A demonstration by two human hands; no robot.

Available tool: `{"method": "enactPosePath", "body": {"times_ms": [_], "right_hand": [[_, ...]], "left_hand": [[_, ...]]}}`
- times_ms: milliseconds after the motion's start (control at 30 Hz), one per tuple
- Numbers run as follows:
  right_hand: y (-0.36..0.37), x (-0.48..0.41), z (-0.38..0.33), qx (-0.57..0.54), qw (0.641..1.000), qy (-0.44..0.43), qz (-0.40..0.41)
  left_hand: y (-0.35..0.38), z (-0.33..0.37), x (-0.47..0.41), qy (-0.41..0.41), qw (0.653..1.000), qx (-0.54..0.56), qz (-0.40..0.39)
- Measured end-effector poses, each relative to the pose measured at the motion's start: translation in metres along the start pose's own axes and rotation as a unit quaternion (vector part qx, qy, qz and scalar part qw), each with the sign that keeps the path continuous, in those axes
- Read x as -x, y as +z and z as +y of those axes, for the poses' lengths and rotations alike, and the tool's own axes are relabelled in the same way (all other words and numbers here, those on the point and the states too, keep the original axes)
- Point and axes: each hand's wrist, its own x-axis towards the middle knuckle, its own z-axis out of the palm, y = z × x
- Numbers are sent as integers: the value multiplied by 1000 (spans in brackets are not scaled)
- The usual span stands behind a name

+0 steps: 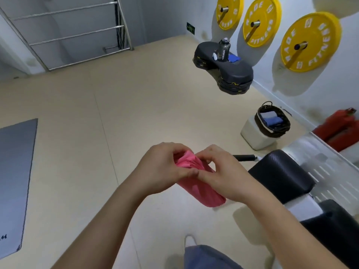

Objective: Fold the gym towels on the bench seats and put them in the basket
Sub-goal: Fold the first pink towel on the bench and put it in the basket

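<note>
A left hand (163, 167) and right hand (223, 175) are holding a folded pink towel (200, 189) in the air above the floor, fingers curled and pinching its far end. The towel is trailing beneath the right hand. The basket (279, 133) is sitting far right, well apart, beyond the bench seat (281, 175).

Pink towel (200, 183) folded, held midair, dark basket (272, 121) holding folded towels (272, 118)

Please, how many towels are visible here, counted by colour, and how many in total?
Pink towel: 1, held by the left hand and the right hand.
Blue towels: 2, one in the basket, one on the black step.
Grey towel: 1, in the basket.
Total: 4
</note>
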Motion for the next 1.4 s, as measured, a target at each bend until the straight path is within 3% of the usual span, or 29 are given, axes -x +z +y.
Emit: {"method": "enactPosePath", "body": {"times_ms": [100,167,267,367,433,533,600,733,833,933,1000,1100,1167,1300,1400], "right_hand": [[-15,-55,10,-8,997,73,39],[-31,-92,15,-133,979,153,6],[-49,-159,25,-401,893,201,-23],[-59,-233,37,-478,852,201,69],[-67,-275,46,-470,845,207,149],[-85,-322,69,-386,871,196,232],[-100,-341,79,-293,906,177,250],[-140,-402,109,-205,930,120,280],[-168,-443,130,-176,940,117,267],[-195,-485,147,-117,942,150,277],[-217,-508,155,-76,934,182,298],[-246,-527,172,-50,906,234,350],[-261,-530,186,-89,878,267,386],[-296,-523,224,-171,833,333,407],[-323,-515,264,-185,795,357,454]], "left_hand": [[-14,-18,-64,69,994,-39,76],[-20,-29,-108,149,975,-122,111],[-19,-42,-175,257,933,-213,137],[-10,-56,-236,354,883,-270,152],[-12,-65,-274,370,878,-276,130],[-24,-73,-330,359,909,-212,17],[-36,-73,-364,339,931,-135,-26],[-55,-72,-495,277,959,-51,7],[-59,-67,-592,204,971,-28,-125],[-56,-62,-680,204,938,-1,-280],[-50,-51,-726,204,918,34,-339],[-29,-23,-774,228,907,45,-351],[-11,-3,-799,253,893,58,-368],[36,44,-837,353,840,25,-411],[85,80,-862,384,806,3,-451]]}}
